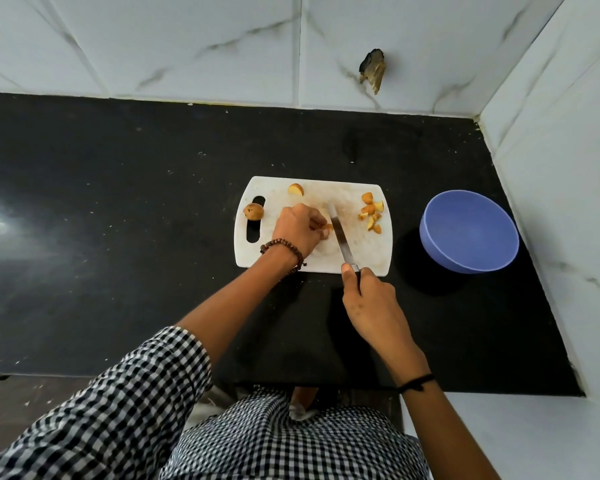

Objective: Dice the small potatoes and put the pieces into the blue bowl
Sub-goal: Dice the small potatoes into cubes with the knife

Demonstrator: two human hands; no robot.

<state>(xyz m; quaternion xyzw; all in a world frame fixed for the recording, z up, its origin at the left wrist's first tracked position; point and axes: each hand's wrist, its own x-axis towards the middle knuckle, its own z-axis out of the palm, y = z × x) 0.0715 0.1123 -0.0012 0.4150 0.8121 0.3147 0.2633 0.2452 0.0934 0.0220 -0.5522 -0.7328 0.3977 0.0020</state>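
At the cutting board's (361, 252) middle, the left grip (297, 232) pins a potato piece (327, 227) steady; the right grip (371, 306) clasps the knife (340, 237).

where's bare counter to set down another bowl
Bare counter left of the board, and the strip between board and back wall. Crowded: the board, with left hand, right hand, knife and pieces; bowl takes the right corner.
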